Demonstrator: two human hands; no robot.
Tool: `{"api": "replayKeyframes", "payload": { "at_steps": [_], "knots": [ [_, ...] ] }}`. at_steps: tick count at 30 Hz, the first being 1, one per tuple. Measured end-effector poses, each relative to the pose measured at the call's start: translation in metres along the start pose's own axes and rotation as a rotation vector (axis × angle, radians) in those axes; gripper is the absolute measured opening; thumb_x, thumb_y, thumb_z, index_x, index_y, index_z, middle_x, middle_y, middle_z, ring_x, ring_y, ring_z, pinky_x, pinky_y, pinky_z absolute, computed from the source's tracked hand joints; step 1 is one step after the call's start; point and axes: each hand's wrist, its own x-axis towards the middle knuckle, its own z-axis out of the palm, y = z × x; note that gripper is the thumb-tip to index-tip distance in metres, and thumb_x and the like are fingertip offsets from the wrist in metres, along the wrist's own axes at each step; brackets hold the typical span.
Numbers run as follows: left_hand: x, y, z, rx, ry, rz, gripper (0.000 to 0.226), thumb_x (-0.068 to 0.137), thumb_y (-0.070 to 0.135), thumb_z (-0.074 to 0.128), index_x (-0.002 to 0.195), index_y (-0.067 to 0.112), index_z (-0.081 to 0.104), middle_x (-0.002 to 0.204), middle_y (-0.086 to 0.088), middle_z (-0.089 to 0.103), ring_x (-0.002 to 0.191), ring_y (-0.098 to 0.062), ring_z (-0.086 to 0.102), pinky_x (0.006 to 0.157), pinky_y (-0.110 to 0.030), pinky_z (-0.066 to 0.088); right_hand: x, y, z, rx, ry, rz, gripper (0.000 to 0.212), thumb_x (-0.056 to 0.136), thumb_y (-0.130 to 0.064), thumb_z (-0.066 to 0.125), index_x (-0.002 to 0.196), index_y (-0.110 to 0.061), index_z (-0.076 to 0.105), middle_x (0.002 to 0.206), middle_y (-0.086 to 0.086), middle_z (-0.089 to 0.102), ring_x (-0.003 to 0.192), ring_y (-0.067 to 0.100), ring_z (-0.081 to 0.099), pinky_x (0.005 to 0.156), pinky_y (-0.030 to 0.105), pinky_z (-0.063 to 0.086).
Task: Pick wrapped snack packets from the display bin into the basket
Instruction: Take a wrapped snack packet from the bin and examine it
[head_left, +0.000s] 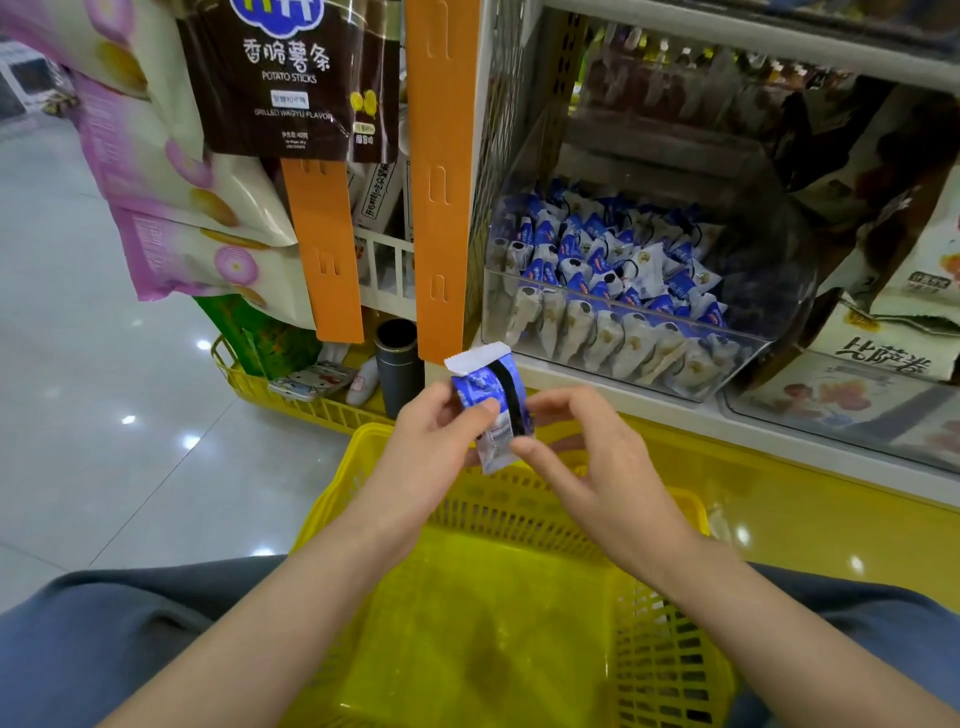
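Both hands on one snack packet rn. Left hand pinches its left side w/ thumb in front, right hand nips the right edge w/ thumb + fingertips. Packet's upright, hanging over the far rim of the yellow basket, well clear of the display bin on the shelf, which has loads more. Basket floor looks bare afaict.

Tip imo: don't need 2 hands. Let one go, lower it past the rim & drop it flat mid-basket, so the free hand can reach for the bin. Go easy on the squeeze, contents prob crush.
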Motion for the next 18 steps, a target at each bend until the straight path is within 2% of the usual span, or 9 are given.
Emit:
{"api": "replayKeyframes", "payload": {
  "at_steps": [1,3,7,11,14,16,18],
  "knots": [
    [-0.0015,-0.0011,0.0017,0.020,-0.023,0.013,0.022,0.091,0.008,0.053,0.111,0.014,0.061,0.102,-0.005,0.070,0.090,-0.012,0.068,0.079,-0.030,0.056,0.0006,-0.0004,0.0014,0.032,0.045,0.051,0.031,0.082,-0.056,0.050,0.105,-0.034,0.049,0.101,-0.019,0.056,0.093,-0.005,0.055,0.074,0.008,0.044],
    [-0.0032,-0.0026,0.0042,0.039,-0.066,0.025,0.021,0.090,0.007,0.054,0.106,0.019,0.061,0.100,-0.001,0.070,0.083,-0.006,0.068,0.072,-0.024,0.057,0.0029,0.0015,0.0030,0.041,0.103,0.095,0.023,0.084,-0.044,0.058,0.102,-0.032,0.050,0.098,-0.015,0.059,0.086,-0.003,0.058,0.068,0.007,0.045],
    [-0.0036,-0.0051,0.0058,0.038,-0.080,0.016,0.022,0.090,0.009,0.055,0.106,0.023,0.060,0.101,-0.001,0.069,0.082,-0.003,0.067,0.068,-0.022,0.055,0.0030,0.0055,0.0030,0.034,0.119,0.104,0.016,0.086,-0.027,0.063,0.101,-0.022,0.060,0.095,-0.010,0.065,0.083,-0.001,0.061,0.066,0.005,0.045],
    [-0.0064,-0.0073,0.0058,0.033,-0.090,0.008,0.027,0.090,0.016,0.056,0.116,0.024,0.059,0.106,0.001,0.069,0.094,-0.008,0.067,0.078,-0.029,0.056,0.0024,0.0019,0.0027,0.038,0.102,0.063,0.016,0.084,-0.025,0.066,0.099,-0.021,0.064,0.090,-0.012,0.066,0.085,-0.002,0.061,0.072,0.009,0.048],
    [-0.0071,-0.0076,0.0053,0.026,-0.067,-0.023,0.028,0.092,0.020,0.054,0.119,0.025,0.057,0.107,-0.002,0.070,0.101,-0.017,0.066,0.087,-0.042,0.054,0.0010,-0.0005,0.0021,-0.023,0.039,0.043,0.031,0.080,-0.034,0.069,0.108,-0.022,0.063,0.098,-0.013,0.066,0.089,0.000,0.061,0.078,0.018,0.052],
    [-0.0069,-0.0082,0.0055,0.041,-0.048,-0.024,0.028,0.093,0.019,0.052,0.120,0.026,0.057,0.108,-0.003,0.069,0.103,-0.018,0.065,0.088,-0.043,0.053,0.0000,-0.0014,0.0025,-0.088,0.022,0.017,0.037,0.079,-0.038,0.069,0.111,-0.021,0.063,0.104,-0.010,0.065,0.092,0.002,0.062,0.080,0.025,0.053],
    [-0.0065,-0.0096,0.0066,0.046,-0.022,-0.031,0.028,0.093,0.016,0.052,0.120,0.024,0.056,0.109,-0.003,0.068,0.101,-0.017,0.065,0.089,-0.043,0.053,0.0001,-0.0003,0.0027,-0.146,0.058,-0.008,0.033,0.079,-0.034,0.070,0.109,-0.019,0.066,0.108,-0.007,0.065,0.097,0.007,0.062,0.083,0.027,0.052]
  ]
}}
